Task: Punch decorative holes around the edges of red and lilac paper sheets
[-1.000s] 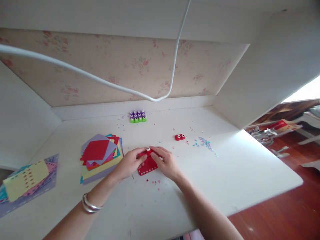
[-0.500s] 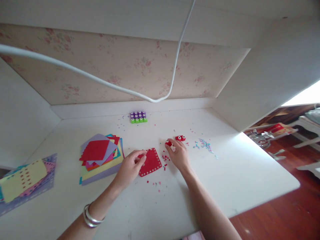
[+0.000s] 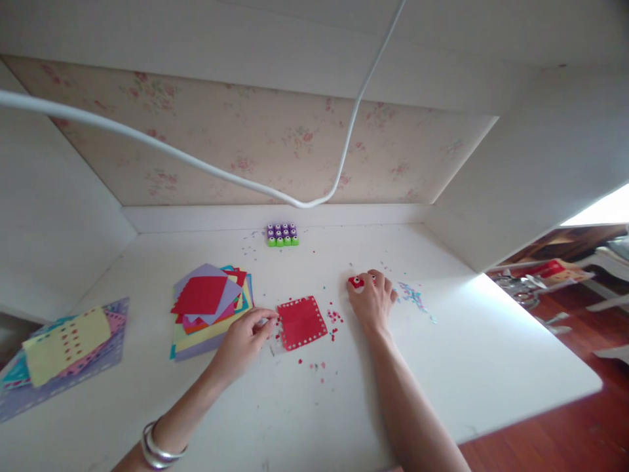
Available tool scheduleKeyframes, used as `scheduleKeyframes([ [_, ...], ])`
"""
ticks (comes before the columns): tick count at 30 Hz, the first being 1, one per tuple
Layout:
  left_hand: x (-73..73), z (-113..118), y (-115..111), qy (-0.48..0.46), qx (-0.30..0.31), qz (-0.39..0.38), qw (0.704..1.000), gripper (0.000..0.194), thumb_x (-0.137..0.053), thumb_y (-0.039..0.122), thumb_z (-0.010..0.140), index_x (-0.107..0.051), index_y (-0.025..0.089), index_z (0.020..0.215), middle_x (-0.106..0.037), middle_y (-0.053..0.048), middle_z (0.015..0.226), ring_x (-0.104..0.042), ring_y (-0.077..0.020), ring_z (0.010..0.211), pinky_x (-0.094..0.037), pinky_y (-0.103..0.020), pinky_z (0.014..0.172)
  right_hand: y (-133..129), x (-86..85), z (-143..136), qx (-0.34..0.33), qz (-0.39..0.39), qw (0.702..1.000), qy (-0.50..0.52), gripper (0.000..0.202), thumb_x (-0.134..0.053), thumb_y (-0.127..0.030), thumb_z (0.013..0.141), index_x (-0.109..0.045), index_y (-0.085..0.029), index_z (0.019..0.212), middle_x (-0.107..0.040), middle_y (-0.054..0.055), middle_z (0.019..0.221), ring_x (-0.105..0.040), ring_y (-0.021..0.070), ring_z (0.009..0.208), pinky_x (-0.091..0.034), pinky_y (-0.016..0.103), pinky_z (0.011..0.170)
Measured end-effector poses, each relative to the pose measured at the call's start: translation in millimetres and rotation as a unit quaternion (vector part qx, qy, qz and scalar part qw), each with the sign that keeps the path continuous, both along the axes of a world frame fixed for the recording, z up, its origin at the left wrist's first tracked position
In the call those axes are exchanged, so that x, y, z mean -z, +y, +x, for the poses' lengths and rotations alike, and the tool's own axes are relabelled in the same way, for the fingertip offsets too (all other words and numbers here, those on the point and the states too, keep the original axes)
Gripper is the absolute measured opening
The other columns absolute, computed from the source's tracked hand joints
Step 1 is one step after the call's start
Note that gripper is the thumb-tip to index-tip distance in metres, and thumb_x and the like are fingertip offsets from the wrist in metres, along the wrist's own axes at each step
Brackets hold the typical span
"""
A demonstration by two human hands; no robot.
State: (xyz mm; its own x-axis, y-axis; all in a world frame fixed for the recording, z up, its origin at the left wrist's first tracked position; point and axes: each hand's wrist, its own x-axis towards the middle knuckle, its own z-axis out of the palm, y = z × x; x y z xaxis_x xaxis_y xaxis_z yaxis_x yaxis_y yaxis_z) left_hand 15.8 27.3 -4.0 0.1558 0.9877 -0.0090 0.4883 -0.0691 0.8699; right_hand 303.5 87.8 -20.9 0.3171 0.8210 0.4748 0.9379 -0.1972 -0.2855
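Note:
A square of red paper (image 3: pixel 303 322) with small holes punched along its edges lies flat on the table. At its left edge is my left hand (image 3: pixel 248 337), thumb and fingers drawn together; what they hold, if anything, is too small to make out. Farther right, my right hand (image 3: pixel 372 303) has its fingers closed over small red craft punches (image 3: pixel 356 282), partly hidden beneath it. Red paper bits (image 3: pixel 334 317) are scattered between the paper and my right hand.
Stacked coloured paper (image 3: pixel 201 295) lies left of the red square, with punched sheets (image 3: pixel 69 344) farther left. Purple and green craft punches (image 3: pixel 283 236) stand in rows at the back. Pale confetti (image 3: pixel 413 296) lies at right. A white cable (image 3: pixel 304 204) hangs across the view.
My right hand has moved right with a red punch, to the other red punches. My left hand has drawn back left off the red paper, uncovering its left side.

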Motion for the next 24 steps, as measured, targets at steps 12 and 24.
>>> scheduleKeyframes([
  [12,-14.8,-5.3,112.4,0.256,0.0,0.186,0.948,0.027,-0.045,0.022,0.088,-0.065,0.017,0.105,-0.063,-0.007,0.111,-0.065,-0.0177,0.093,-0.049,-0.03,0.09,-16.2,3.4,-30.7,-0.204,0.06,0.973,0.085,0.022,-0.05,-0.036,0.09,-0.064,-0.021,0.099,-0.064,0.007,0.105,-0.053,0.0233,0.101,-0.036,0.039,0.091],
  [24,0.2,-7.5,203.1,0.368,0.04,0.188,0.91,0.061,-0.04,-0.004,0.074,-0.056,0.021,0.127,-0.055,-0.004,0.133,-0.051,-0.0183,0.121,-0.036,-0.03,0.106,-27.3,-3.4,-44.4,-0.306,-0.14,0.94,0.057,0.054,-0.06,-0.058,0.079,-0.059,-0.028,0.123,-0.052,0.009,0.133,-0.043,0.0329,0.118,-0.035,0.048,0.094],
])
